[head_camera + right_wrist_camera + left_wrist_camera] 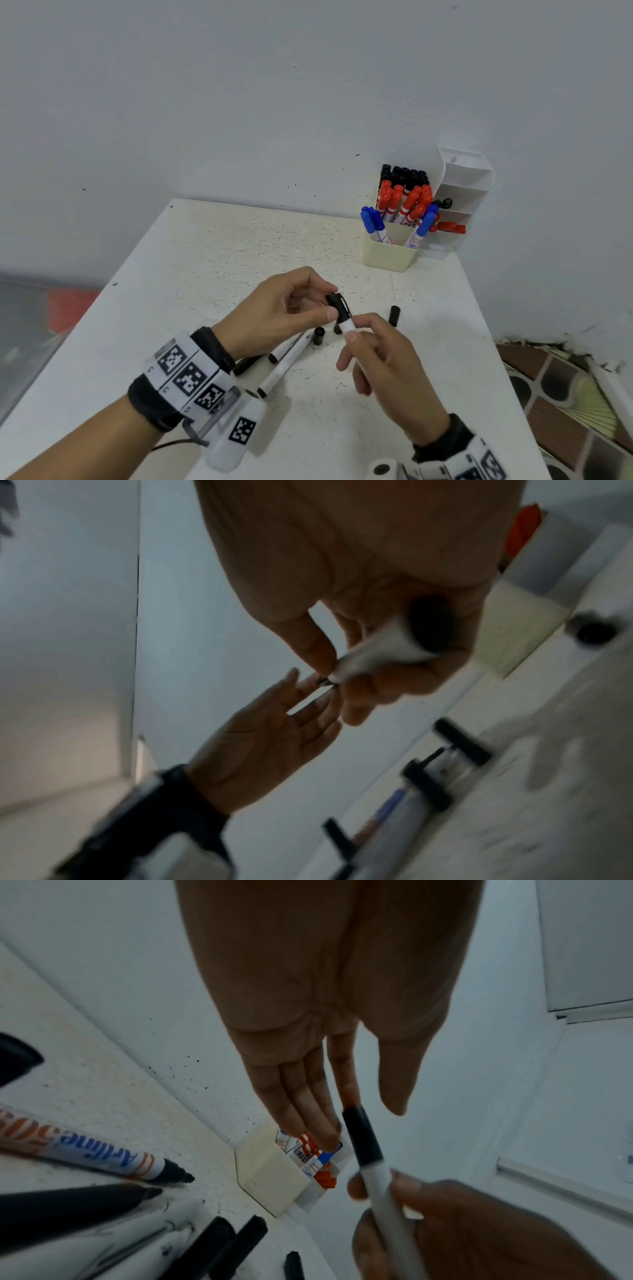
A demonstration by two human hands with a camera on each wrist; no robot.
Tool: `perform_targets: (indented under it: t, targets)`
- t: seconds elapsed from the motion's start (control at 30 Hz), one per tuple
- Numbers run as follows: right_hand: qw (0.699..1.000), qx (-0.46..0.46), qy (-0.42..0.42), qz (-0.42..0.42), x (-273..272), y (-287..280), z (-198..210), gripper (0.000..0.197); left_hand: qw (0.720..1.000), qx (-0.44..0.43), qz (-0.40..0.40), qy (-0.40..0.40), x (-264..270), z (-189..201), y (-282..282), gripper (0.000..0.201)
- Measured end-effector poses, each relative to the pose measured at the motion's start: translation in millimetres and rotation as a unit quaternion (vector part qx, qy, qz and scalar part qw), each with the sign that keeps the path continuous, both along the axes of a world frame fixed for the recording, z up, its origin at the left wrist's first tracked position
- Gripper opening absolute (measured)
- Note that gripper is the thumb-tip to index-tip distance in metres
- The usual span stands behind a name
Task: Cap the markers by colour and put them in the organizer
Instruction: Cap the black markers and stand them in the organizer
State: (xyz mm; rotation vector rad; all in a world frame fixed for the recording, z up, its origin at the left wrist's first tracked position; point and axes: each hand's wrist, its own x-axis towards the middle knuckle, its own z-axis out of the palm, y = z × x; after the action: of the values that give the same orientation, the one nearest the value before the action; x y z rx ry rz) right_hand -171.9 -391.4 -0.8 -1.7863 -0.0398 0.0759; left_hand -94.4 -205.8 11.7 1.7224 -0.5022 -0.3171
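l hand (pixel 274 315) fingers pinch black cap (pixel 337 305); r hand (pixel 383 356) fingers grip marker (pixel 346 326).

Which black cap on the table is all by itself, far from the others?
The black cap lying alone right of both hands. The other loose caps sit close to the uncapped markers, under the hands.

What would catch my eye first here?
Two hands meet mid-table: the left hand pinches a black cap on a white marker that the right hand grips. At the far right corner, an organizer holds black, red and blue markers.
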Motion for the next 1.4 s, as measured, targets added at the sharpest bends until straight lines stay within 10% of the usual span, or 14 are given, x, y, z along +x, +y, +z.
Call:
perform_targets:
  t: [0.23,0.4,0.53,0.67,0.97,1.27,1.4]
  targets:
    - [0.973,-0.186,0.039,-0.132,44.7,-79.6,-13.4,0.013,0.993,-0.034,0.110,0.021,2.6,-21.0,31.9,0.020]
    - [0.938,-0.202,-0.098,-0.264,85.7,-125.6,8.2,0.013,0.958,-0.206,0.167,0.111,4.1,-52.1,76.0,0.070]
    - [0.889,-0.157,-0.218,-0.372,114.2,-141.9,33.4,0.028,0.866,-0.439,0.126,0.202,9.1,-85.9,112.5,0.046]
    - [0.851,-0.148,-0.303,-0.402,138.0,-146.1,43.8,0.041,0.794,-0.535,-0.005,0.291,7.7,-123.7,130.9,0.079]
    - [0.810,-0.281,-0.350,-0.376,169.9,-163.0,22.7,0.031,0.787,-0.554,-0.032,0.272,0.3,-145.7,131.6,0.085]
    - [0.840,-0.379,-0.254,-0.292,159.4,-174.7,-3.1,0.040,0.791,-0.548,-0.035,0.269,2.9,-154.4,133.2,0.085]
    - [0.890,-0.403,-0.016,-0.211,96.0,-182.6,-1.0,0.010,0.792,-0.544,-0.023,0.276,3.0,-160.0,134.2,0.083]
